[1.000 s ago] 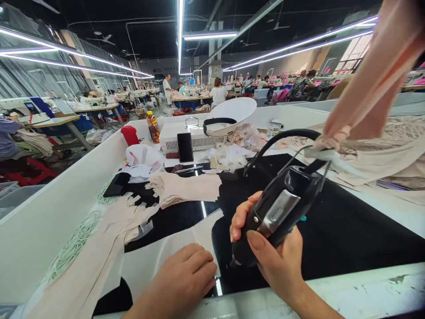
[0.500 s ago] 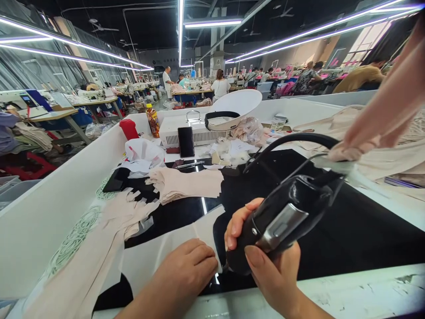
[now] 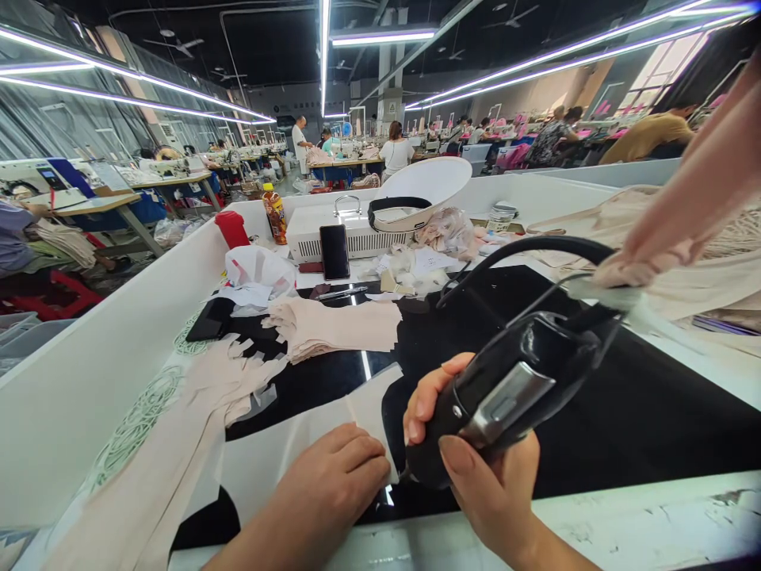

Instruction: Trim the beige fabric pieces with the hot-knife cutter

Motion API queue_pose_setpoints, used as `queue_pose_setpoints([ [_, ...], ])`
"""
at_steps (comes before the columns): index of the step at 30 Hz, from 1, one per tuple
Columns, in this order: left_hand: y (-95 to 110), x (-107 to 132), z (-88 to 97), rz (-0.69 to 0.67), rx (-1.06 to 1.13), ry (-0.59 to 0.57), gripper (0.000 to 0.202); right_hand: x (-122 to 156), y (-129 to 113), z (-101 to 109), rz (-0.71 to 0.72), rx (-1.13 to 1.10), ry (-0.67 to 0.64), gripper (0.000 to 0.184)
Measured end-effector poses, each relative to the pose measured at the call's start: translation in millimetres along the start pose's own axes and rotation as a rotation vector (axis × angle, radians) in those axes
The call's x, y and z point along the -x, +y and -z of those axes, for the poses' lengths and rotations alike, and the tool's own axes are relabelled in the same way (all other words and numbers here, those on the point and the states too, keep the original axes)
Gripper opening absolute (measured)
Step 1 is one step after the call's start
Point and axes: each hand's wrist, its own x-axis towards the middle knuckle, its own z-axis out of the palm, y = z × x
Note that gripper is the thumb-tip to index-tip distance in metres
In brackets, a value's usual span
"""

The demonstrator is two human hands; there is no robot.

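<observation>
My right hand (image 3: 491,476) is wrapped round a black handheld power tool (image 3: 505,404) with a silver switch plate, tilted so its narrow tip points down-left. A thick black cable leaves its upper end, where a pink cloth strip is tied. My left hand (image 3: 333,476) rests on a thin, pale translucent sheet (image 3: 291,436), its fingers curled and closed at the sheet's right edge. The tool's tip is close to these fingertips; whether it touches the sheet I cannot tell. Beyond lies a stack of beige fabric pieces (image 3: 342,325) on the glossy black board (image 3: 624,412).
Long beige fabric (image 3: 143,468) and pale green cord (image 3: 134,420) lie at left. Farther back are a phone (image 3: 334,252), a vented white box (image 3: 306,234), a drink bottle (image 3: 274,214), a white visor (image 3: 428,186) and a plastic bag (image 3: 258,274). People sit at sewing tables beyond.
The view has shifted very slightly. Both hands, the tool and the sheet keep nearly the same places.
</observation>
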Motion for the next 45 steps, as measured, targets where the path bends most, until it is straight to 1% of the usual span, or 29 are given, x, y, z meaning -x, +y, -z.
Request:
queue_pose_setpoints([
  [10, -0.4, 1.1, -1.1, -0.012, -0.015, 0.021, 0.023, -0.5, -0.1, -0.2, -0.013, -0.022, -0.01, 0.034],
  [17, -0.6, 3.4, 4.1, -0.002, -0.043, -0.03, 0.022, -1.1, 0.0, -1.0, 0.0, -0.003, -0.005, 0.032],
  [20, -2.1, 5.0, 3.7, -0.027, -0.086, -0.001, 0.023, -1.7, 0.0, -1.3, -0.007, -0.011, -0.004, 0.034],
  [24, -4.7, 5.8, 1.4, -0.077, -0.154, 0.04, 0.025, -2.2, -0.1, -0.9, -0.004, -0.005, -0.001, 0.033],
  [29, -4.7, 5.9, 1.4, -0.099, -0.196, 0.059, 0.025, -2.2, 0.3, -0.2, -0.009, 0.001, 0.006, 0.03],
  [36, -3.7, 6.9, 2.8, -0.12, -0.26, 0.002, 0.025, -3.5, -0.2, -1.9, -0.026, -0.033, 0.007, 0.03],
  [45, -5.7, 8.8, 4.0, -0.119, -0.274, -0.013, 0.028, -3.8, 1.5, -1.8, -0.032, -0.032, 0.01, 0.031],
])
